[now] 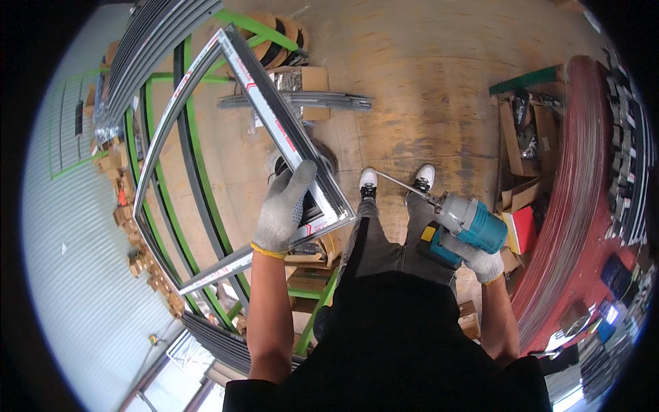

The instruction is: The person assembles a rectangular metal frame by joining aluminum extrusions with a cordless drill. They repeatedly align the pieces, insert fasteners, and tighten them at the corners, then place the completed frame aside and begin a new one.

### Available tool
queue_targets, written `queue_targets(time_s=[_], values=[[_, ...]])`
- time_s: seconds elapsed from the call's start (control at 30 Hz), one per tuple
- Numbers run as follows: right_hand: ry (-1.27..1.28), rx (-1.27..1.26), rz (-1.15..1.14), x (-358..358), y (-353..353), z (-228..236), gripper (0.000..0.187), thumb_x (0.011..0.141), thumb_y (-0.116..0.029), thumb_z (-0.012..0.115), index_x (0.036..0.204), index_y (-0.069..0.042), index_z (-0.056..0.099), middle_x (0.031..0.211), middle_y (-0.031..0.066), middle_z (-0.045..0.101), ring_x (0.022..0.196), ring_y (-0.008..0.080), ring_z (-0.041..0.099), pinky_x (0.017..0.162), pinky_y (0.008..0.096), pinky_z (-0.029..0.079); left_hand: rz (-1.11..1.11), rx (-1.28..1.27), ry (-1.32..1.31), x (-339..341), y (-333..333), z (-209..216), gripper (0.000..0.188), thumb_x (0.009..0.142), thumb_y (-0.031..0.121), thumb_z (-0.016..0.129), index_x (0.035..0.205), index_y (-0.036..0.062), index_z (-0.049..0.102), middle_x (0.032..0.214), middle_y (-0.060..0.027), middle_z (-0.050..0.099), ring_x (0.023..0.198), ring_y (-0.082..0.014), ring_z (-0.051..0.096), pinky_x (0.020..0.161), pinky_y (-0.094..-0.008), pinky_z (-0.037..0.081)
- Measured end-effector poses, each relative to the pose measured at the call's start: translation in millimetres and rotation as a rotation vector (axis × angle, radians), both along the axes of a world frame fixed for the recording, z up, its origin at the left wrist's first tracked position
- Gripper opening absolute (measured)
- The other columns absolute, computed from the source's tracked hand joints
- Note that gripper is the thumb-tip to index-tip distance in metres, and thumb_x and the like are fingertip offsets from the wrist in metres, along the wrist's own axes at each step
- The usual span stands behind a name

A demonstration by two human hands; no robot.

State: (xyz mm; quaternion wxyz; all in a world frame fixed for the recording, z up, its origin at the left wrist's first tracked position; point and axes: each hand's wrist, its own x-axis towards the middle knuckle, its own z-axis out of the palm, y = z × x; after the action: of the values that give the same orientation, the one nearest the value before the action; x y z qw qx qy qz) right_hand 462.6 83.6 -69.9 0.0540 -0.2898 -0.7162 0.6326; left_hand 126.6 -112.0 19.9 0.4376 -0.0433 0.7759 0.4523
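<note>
Open cardboard box (pixel 519 143) beside a long red table (pixel 573 199).

The drill (pixel 484 228) is teal and grey, the frame (pixel 266 103) red-printed white.

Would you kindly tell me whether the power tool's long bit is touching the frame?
Apart: the head view shows floor between the long bit and the frame.
</note>
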Motion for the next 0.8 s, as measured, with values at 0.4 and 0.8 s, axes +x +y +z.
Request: queue_targets(time_s=[0.4, 0.8], values=[[-0.118, -0.256, -0.04, -48, 55, 33, 0.037, 0.089, 0.0, 0.077, 0.124, -0.005, 0.068, 0.111, 0.0037, 0.072, 0.095, 0.0164, 0.069, 0.082, 0.0341, 0.058, 0.549, 0.09, 0.45, 7, -67, 24, 0.035, 0.106, 0.032, 0.062, 0.08, 0.0112, 0.055, 0.063, 0.0027, 0.048, 0.055, -0.0069, 0.041, 0.053, -0.0255, 0.03], [-0.331, -0.09, 0.058, -106, 44, 53, 0.027, 0.089, -0.002, 0.073, 0.113, 0.003, 0.065, 0.096, 0.0074, 0.068, 0.083, 0.0178, 0.066, 0.075, 0.0347, 0.054, -0.39, -0.277, 0.79, 4, -79, 20, 0.03, 0.086, 0.029, 0.077, 0.087, -0.0003, 0.073, 0.079, -0.0173, 0.068, 0.07, -0.0302, 0.066, 0.068, -0.0383, 0.052]])
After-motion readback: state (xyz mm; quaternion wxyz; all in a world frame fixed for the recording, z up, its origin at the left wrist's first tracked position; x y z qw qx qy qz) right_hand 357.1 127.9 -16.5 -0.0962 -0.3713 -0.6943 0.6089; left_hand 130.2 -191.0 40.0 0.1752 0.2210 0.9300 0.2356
